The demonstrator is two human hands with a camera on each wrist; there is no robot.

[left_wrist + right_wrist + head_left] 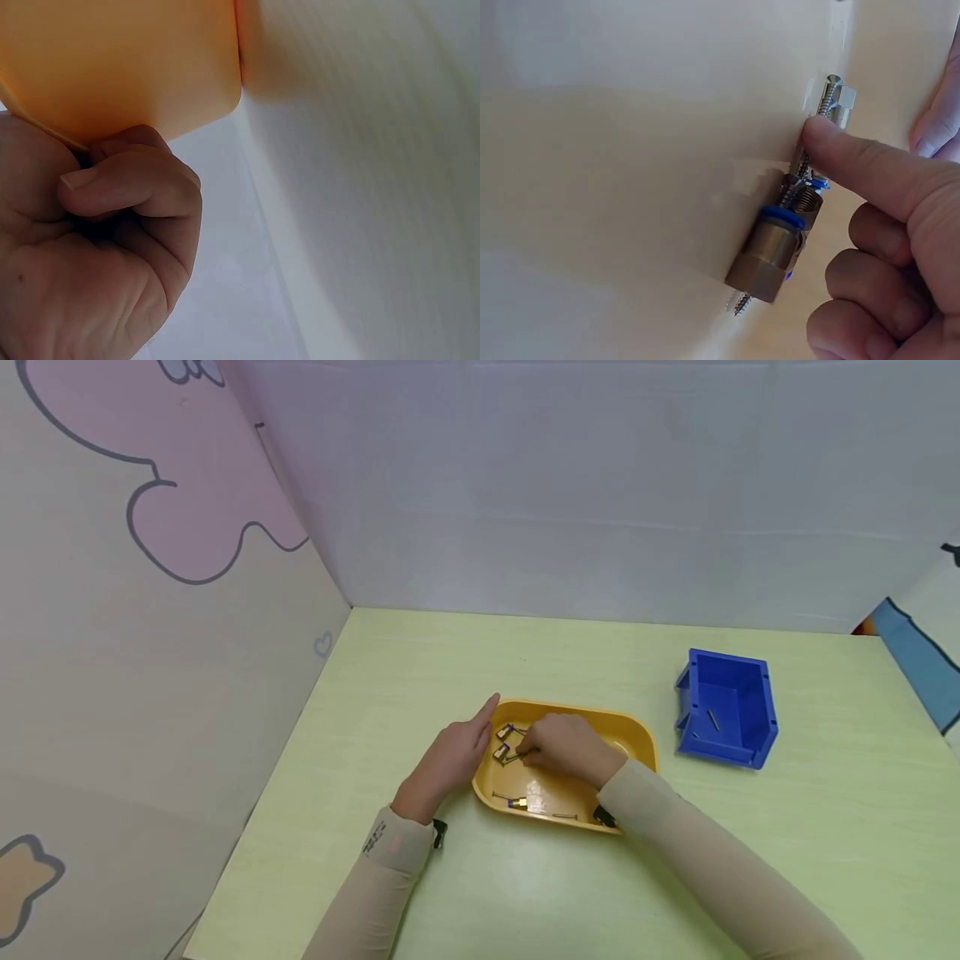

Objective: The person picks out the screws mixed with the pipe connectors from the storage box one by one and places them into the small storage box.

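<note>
A: Where are the hands?

B: The left hand [450, 760] rests against the left outer wall of the yellow tray [637, 731]. In its wrist view the fingers [135, 187] are curled in beside the tray wall, with nothing held in them. The right hand [566, 747] is down inside the tray, forefinger [855, 161] stretched out and pressing on a screw [832, 101], the other fingers curled under.

A: Holding the screw?

B: Touching it with the fingertip; I cannot tell whether the thumb pinches it. Just beside that screw lies a brass fitting [772, 255] with blue rings, touching another screw.

A: What else is in the tray?

B: At its near side, another brass piece [517, 803] and thin screws; by the right hand's fingers, two more fittings [504, 732].

A: Farther off?

B: To the right, well apart from the tray, a blue bin [726, 708] stands on the green table [420, 668] with one screw [712, 720] in it. White panels close off the far side.
</note>
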